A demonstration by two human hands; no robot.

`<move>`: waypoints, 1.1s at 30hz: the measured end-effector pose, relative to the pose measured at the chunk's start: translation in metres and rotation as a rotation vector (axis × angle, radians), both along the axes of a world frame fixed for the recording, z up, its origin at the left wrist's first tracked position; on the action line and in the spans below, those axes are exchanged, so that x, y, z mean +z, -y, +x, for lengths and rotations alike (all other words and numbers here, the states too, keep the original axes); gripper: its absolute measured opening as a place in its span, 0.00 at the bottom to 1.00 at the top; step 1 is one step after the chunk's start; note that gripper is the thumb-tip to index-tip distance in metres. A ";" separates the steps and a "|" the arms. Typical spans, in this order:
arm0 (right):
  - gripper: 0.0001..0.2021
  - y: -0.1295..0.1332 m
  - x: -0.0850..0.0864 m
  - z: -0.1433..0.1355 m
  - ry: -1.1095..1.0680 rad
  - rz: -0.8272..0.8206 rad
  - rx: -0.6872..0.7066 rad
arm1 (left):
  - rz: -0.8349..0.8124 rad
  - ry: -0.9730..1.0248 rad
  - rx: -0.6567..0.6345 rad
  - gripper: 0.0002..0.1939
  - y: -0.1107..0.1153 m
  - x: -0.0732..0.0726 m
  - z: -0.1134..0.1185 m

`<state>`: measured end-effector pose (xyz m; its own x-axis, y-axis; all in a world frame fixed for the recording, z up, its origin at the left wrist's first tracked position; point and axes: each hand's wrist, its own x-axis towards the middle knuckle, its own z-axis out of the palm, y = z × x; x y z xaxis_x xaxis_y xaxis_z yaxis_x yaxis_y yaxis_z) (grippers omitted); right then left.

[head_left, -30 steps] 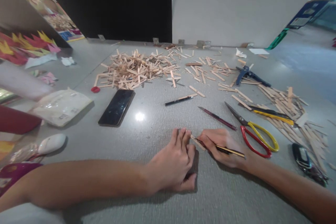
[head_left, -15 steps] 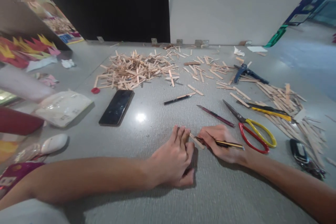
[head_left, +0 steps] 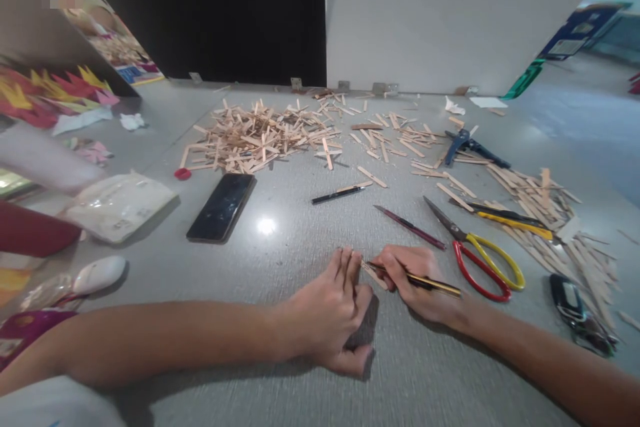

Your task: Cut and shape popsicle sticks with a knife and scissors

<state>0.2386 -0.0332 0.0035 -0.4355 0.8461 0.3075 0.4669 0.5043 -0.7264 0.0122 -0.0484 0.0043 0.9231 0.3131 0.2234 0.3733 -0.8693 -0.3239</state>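
Note:
At the lower middle, a small wooden stick (head_left: pixel 376 277) lies on the grey table (head_left: pixel 280 280). The fingertips of my left hand (head_left: pixel 333 310) press on its left end, covering part of it; the thumb is apart from the fingers. My right hand (head_left: pixel 413 280) is closed around a black and gold pen-like tool (head_left: pixel 435 285), its dark tip touching the stick. Above my hands lie a black pen (head_left: pixel 337 195) and a dark red craft knife (head_left: pixel 410 227). Scissors (head_left: pixel 467 235) with red and yellow handles rest right of my right hand.
A heap of wooden sticks (head_left: pixel 257 137) is at the back, with more sticks (head_left: pixel 595 267) at the right. Left stand out a phone (head_left: pixel 221 207), a plastic packet (head_left: pixel 123 205) and a white mouse (head_left: pixel 103 275). Blue pliers (head_left: pixel 457 147), a yellow cutter (head_left: pixel 520 221) and keys (head_left: pixel 567 297) lie right.
The tool in my right hand has tilted slightly, and its tip is a little further left on the stick. My left thumb has moved slightly down, away from the fingers.

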 end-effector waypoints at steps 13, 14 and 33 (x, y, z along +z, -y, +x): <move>0.28 -0.002 -0.001 0.000 0.026 0.030 0.042 | -0.133 -0.019 0.017 0.43 0.002 -0.002 -0.001; 0.28 -0.002 -0.001 0.000 0.032 0.037 0.048 | -0.159 -0.016 0.020 0.43 0.003 -0.003 -0.002; 0.26 0.000 0.005 0.002 0.093 0.181 0.131 | -0.193 0.011 0.035 0.41 0.001 0.001 -0.005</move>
<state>0.2406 -0.0328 0.0080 -0.5711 0.7153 0.4028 0.4496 0.6831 -0.5755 0.0071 -0.0493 0.0055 0.9086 0.3834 0.1660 0.4073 -0.9011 -0.1485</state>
